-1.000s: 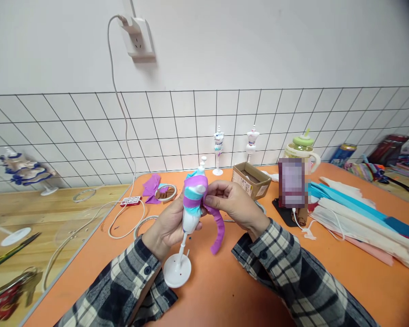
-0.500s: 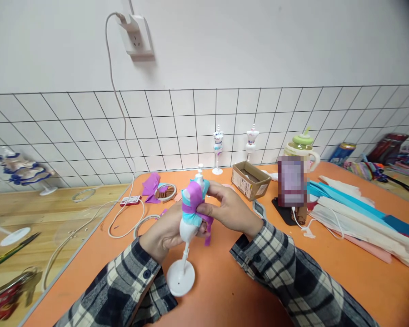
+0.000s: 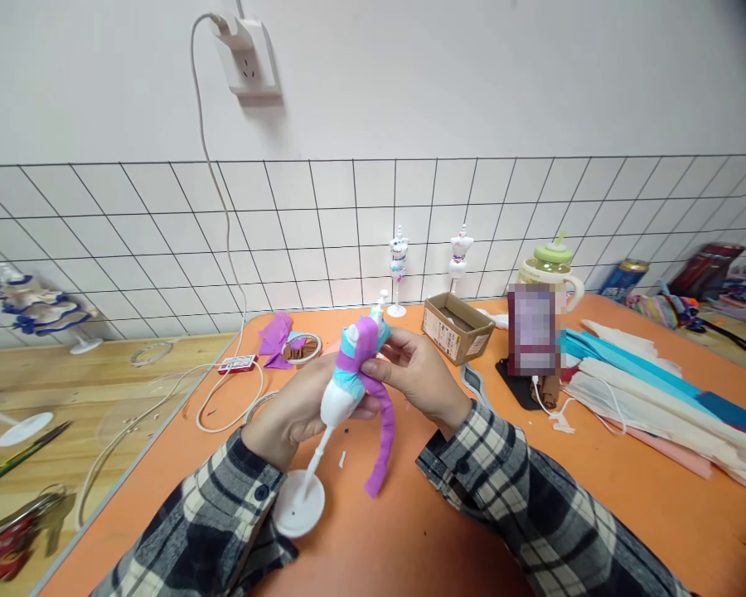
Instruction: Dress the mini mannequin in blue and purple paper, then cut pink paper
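A small white dress form (image 3: 336,404) on a round base leans to the right, its torso wrapped in light blue fabric (image 3: 348,382). My left hand (image 3: 307,402) is closed around the form from behind and the left; the form hides part of its fingers. A purple fabric strip (image 3: 365,336) runs over the chest and around the waist, with its loose end hanging down on the right. My right hand (image 3: 419,373) pinches the purple strip at the form's right side, thumb in front.
Two small dress forms (image 3: 399,257) stand by the tiled wall, near a cardboard box (image 3: 457,327). Right of them are a propped phone (image 3: 531,332), a green-lidded cup (image 3: 550,259) and fabric strips (image 3: 652,390). Purple scraps (image 3: 276,340) and a white cable (image 3: 228,249) are at left.
The dress form has tilted further, its base swinging left and its top right. The purple strip's loose end now hangs out longer at the front right. Both hands keep their hold.
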The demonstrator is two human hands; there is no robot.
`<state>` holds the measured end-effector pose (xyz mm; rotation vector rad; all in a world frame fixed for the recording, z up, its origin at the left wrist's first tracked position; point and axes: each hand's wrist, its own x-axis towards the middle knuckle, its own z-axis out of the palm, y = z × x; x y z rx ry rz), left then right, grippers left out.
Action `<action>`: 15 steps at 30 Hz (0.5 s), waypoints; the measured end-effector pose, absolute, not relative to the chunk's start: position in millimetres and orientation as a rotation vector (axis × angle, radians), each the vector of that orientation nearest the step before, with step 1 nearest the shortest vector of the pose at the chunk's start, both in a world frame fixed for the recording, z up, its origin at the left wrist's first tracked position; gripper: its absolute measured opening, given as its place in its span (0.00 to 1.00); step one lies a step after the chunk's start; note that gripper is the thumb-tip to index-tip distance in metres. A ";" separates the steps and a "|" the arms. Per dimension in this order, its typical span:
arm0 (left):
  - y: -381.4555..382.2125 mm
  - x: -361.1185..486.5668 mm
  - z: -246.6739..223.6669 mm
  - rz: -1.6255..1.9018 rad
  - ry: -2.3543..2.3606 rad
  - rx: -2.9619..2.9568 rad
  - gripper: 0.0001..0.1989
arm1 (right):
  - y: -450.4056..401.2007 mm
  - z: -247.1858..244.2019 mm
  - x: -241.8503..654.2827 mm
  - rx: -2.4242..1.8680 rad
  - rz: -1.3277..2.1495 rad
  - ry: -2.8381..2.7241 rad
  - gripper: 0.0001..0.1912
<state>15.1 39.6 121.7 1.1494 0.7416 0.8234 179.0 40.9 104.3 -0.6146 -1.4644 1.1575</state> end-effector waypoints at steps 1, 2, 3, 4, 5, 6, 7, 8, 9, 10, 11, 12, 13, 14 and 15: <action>40.3 10.8 123.9 0.815 0.740 1.206 0.20 | 41.5 104.0 179.5 -0.653 1.130 -1.439 0.16; 40.1 6.5 126.7 0.817 0.738 1.290 0.23 | 42.4 103.4 179.9 -0.691 1.103 -1.415 0.16; 39.0 2.7 129.8 0.837 0.742 1.400 0.25 | 43.3 102.6 180.2 -0.722 1.074 -1.398 0.16; 37.2 0.0 132.9 0.869 0.759 1.528 0.25 | 44.1 101.6 180.3 -0.742 1.049 -1.387 0.15; 35.0 -1.4 135.5 0.895 0.788 1.656 0.23 | 44.8 100.5 180.1 -0.750 1.030 -1.383 0.15; 32.8 -1.3 137.4 0.922 0.816 1.765 0.21 | 45.2 99.6 179.7 -0.750 1.013 -1.382 0.16; 31.0 0.0 138.3 0.948 0.851 1.836 0.20 | 45.1 98.9 179.0 -0.746 1.002 -1.381 0.16; 29.6 2.2 138.2 0.970 0.878 1.879 0.19 | 44.6 98.4 178.2 -0.744 0.999 -1.376 0.16; 28.8 4.8 137.3 0.993 0.899 1.895 0.18 | 43.6 98.4 177.2 -0.745 1.006 -1.366 0.16; 28.6 7.3 136.0 1.012 0.916 1.898 0.17 | 42.4 98.7 176.3 -0.745 1.020 -1.353 0.16; 28.7 9.3 134.4 1.027 0.929 1.899 0.17 | 41.0 99.3 175.5 -0.742 1.040 -1.342 0.16; 29.0 10.5 133.0 1.039 0.945 1.898 0.17 | 39.5 100.2 175.0 -0.734 1.061 -1.336 0.16; 29.4 11.0 131.9 1.051 0.960 1.898 0.17 | 37.9 101.3 174.7 -0.723 1.078 -1.337 0.16; 29.9 10.7 131.3 1.060 0.974 1.896 0.17 | 36.5 102.6 174.8 -0.714 1.083 -1.345 0.17; 30.4 9.9 131.3 1.072 0.992 1.897 0.17 | 35.1 103.9 175.1 -0.715 1.071 -1.354 0.17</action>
